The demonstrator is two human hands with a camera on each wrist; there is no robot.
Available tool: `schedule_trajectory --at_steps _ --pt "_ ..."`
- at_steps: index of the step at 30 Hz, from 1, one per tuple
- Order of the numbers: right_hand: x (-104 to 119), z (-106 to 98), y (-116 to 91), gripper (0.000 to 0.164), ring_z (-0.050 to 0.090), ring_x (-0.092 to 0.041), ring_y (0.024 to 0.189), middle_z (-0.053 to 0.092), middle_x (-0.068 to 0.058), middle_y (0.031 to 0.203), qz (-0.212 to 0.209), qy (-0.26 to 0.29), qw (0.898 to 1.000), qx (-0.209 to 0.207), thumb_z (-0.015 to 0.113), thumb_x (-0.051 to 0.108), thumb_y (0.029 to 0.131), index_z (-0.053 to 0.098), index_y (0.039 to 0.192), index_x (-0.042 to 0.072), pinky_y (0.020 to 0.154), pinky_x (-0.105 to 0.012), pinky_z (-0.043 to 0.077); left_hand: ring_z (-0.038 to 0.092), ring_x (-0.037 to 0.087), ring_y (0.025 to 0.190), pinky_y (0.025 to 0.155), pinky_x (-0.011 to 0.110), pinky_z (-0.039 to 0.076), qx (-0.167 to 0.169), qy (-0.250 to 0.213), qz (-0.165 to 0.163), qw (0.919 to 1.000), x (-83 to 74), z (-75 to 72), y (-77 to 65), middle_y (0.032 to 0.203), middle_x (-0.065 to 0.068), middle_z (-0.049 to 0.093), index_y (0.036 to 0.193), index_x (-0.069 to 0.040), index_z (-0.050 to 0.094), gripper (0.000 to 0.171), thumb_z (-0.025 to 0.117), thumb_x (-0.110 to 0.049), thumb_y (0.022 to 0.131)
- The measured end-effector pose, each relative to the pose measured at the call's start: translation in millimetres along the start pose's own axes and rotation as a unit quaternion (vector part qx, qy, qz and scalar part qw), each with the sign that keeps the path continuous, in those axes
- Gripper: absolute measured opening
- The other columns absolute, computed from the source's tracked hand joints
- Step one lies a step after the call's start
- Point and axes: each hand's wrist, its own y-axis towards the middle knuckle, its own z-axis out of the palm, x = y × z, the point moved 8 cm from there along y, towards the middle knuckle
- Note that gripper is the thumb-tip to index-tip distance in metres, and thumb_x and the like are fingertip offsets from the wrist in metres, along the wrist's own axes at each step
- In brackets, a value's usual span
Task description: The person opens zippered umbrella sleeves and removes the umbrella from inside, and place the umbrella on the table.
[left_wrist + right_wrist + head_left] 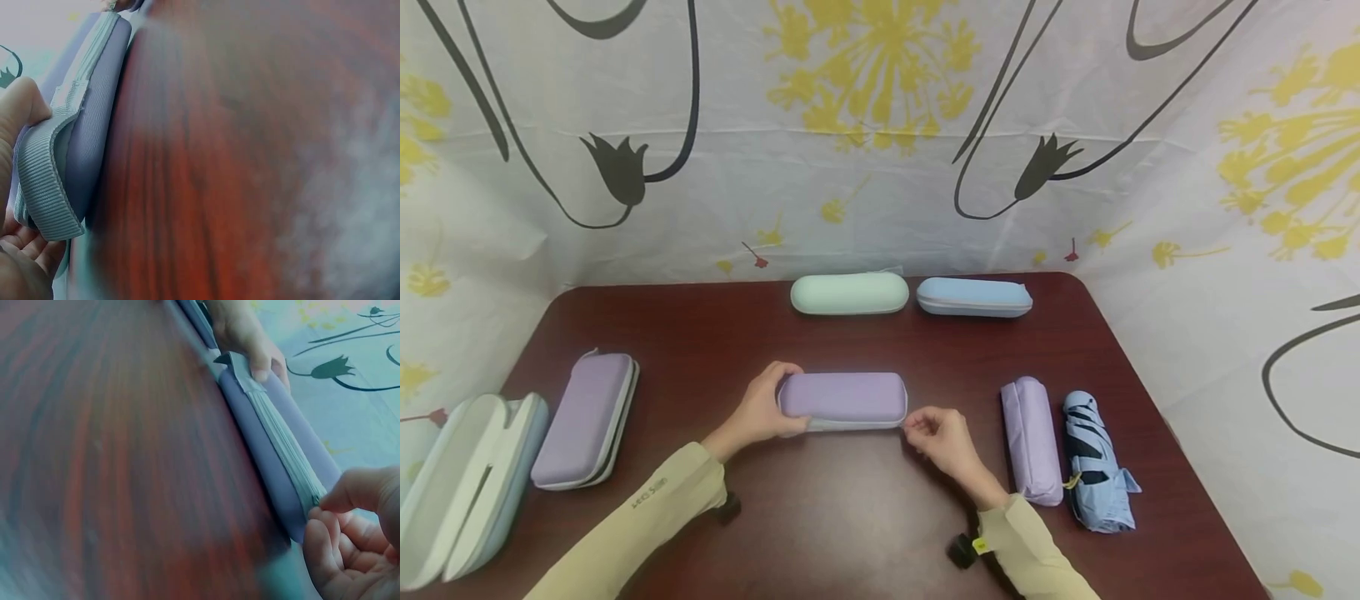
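Observation:
A lavender zippered case (846,398) lies at the middle of the table. My left hand (762,407) grips its left end, thumb along the near side and fingers behind. In the left wrist view a grey ribbed strap (47,172) loops from that end beside the thumb. At the opposite end my right hand (946,439) pinches the small zipper pull (316,500) between thumb and fingertips. The grey zipper (284,447) runs along the near side, its teeth together over the visible length. Whatever is inside the case is hidden.
At the back stand a mint case (850,295) and a light blue case (974,297). To the left are another lavender case (583,417) and an open blue-and-white case (475,487). A lavender pouch (1032,442) and a folded blue umbrella (1097,467) lie right, near the table edge.

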Motion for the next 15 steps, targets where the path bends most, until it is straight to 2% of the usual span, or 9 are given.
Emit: schedule_trajectory --at_steps 7,15 --pt "6.0 7.8 -5.1 0.004 0.054 -0.006 0.048 0.065 -0.009 0.066 0.007 0.019 0.999 -0.038 0.068 -0.005 0.073 0.068 0.077 -0.004 0.043 -0.024 0.047 0.052 0.026 0.096 0.082 0.043 0.045 -0.019 0.002 -0.001 0.9998 -0.4 -1.5 -4.3 0.107 0.01 0.055 0.112 -0.002 0.053 0.068 0.083 -0.017 0.054" --pt "11.1 22.0 -7.1 0.005 0.056 -0.006 0.049 0.067 -0.012 0.069 0.025 0.052 0.997 -0.061 0.069 -0.005 0.074 0.07 0.079 -0.003 0.044 -0.023 0.048 0.052 0.025 0.095 0.081 0.042 0.046 -0.031 0.01 -0.009 0.9994 -0.2 0.0 -7.5 0.106 0.01 0.055 0.113 -0.002 0.052 0.069 0.084 -0.018 0.054"
